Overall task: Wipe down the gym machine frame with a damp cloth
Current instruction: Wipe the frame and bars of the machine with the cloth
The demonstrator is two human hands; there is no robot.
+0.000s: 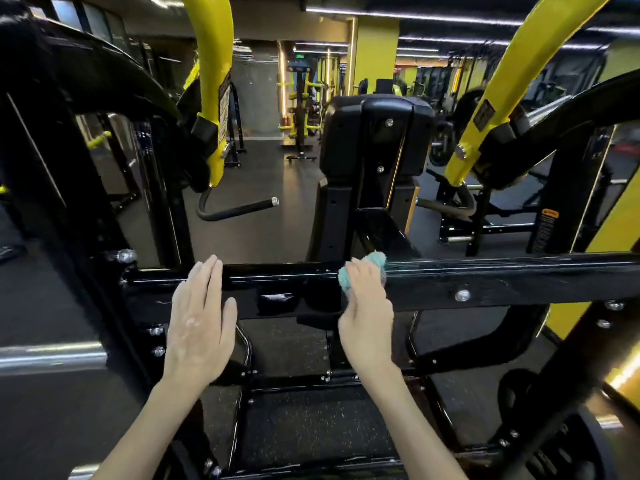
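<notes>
My two bare forearms reach up from the bottom edge over the lower black tubes of the machine and the speckled rubber floor [298, 348] showing between them. At the lower right sits a dark weight plate [568, 452], and at the left edge a blurred chrome bar [52, 358]. My left hand [199, 320] is flat, fingers straight and pressed together, laid against the front face of the black crossbar [277, 282] with the fingertips reaching its top edge; it holds nothing. My right hand [367, 306] is near it on the same bar, fingers curled round a bunched teal cloth [375, 261], which is pressed on the top of the crossbar, just in front of where the central post meets it. The glossy paint to the right of the cloth shows thin wet streaks, and a silver bolt [462, 295] sits in the bar's front face on that side. Behind the crossbar rises the central post [377, 133], black, with small screws in its cover. To its left a dark grip handle [242, 207] with a metal end cap juts out below the left yellow arm [211, 64]; the right yellow arm [512, 81] slants up on the other side. A warning label [545, 230] is on the black upright at the right; its text is too small to read. Farther off are more yellow and black machines under strip lights.
</notes>
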